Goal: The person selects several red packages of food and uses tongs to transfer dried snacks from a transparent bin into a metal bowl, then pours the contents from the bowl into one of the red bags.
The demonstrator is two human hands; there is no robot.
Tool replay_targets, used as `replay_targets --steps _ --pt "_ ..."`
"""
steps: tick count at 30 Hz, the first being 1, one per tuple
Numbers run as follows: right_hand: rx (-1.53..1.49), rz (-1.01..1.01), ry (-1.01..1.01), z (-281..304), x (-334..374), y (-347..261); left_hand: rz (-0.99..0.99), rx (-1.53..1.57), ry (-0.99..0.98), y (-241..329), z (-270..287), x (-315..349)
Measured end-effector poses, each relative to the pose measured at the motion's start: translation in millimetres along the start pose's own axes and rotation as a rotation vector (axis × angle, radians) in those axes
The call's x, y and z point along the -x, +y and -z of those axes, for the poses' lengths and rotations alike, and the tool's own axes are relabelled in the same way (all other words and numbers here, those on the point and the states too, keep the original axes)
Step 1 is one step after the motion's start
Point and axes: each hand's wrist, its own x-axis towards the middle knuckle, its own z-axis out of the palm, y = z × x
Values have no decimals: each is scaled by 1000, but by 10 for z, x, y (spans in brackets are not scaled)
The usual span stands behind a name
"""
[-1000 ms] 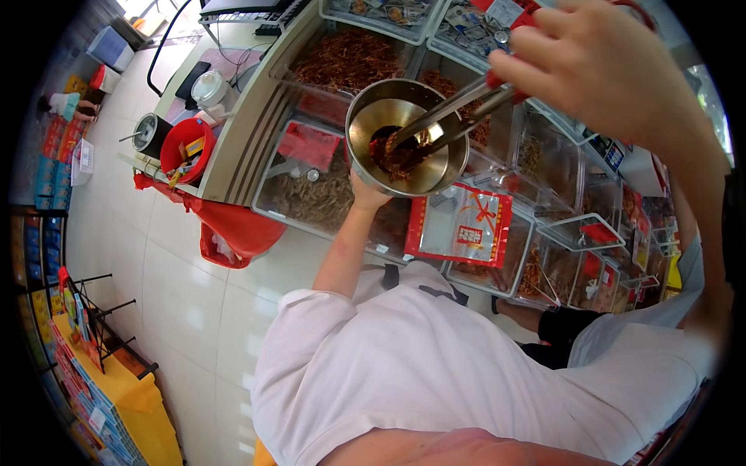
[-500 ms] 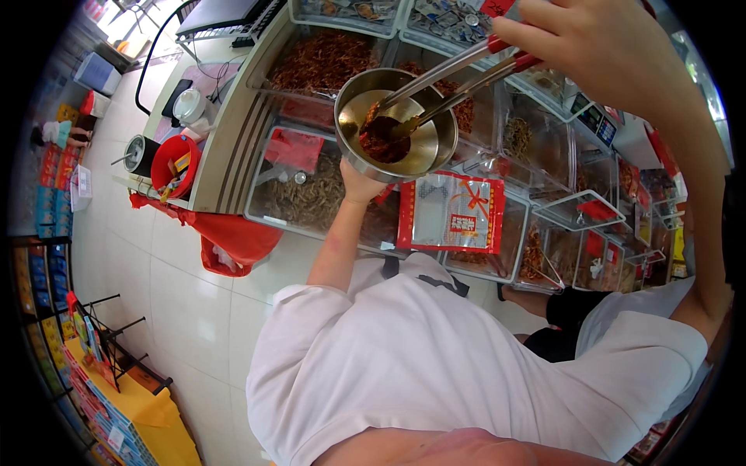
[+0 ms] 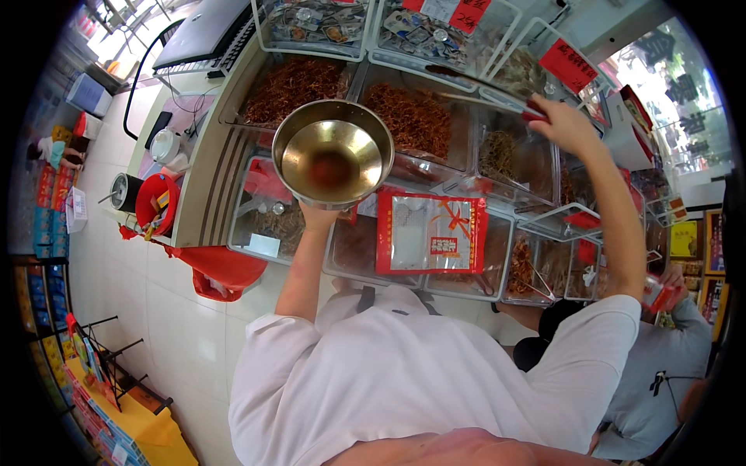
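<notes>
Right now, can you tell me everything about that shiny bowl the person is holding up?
The metal bowl is round, shiny and silver-gold, like polished steel, with a wide rim and a deep sloping inside. It sits level, mouth up, held from underneath by the left hand, above clear bins of dried goods. A small reddish-brown heap lies at its bottom. Nothing else touches it; the right hand is away over the bins, holding tongs.

Bowl (image 3: 332, 154): frame centre-top, above bins (image 3: 420, 116). Packet (image 3: 432, 233): just below-right of bowl, on bin lids. Tongs (image 3: 497, 95): upper right, over bins. Bucket (image 3: 155, 203): left.
</notes>
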Motion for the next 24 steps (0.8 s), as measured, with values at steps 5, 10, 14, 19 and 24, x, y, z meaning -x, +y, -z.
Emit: replay_targets --steps 5,10,14,19,24 --pt "-53 -14 -253 -907 -403 12 20 -237 -102 -332 179 182" --pt "61 -52 -367 -1099 -621 -114 61 -161 -80 -329 161 233" --pt "80 20 -253 -1212 -592 -48 62 -160 -75 -337 121 245" --pt "50 47 -83 -1477 -286 57 -25 -298 -95 -361 122 229" --pt "16 1 -61 -1517 -146 57 48 -188 -52 -249 105 163"
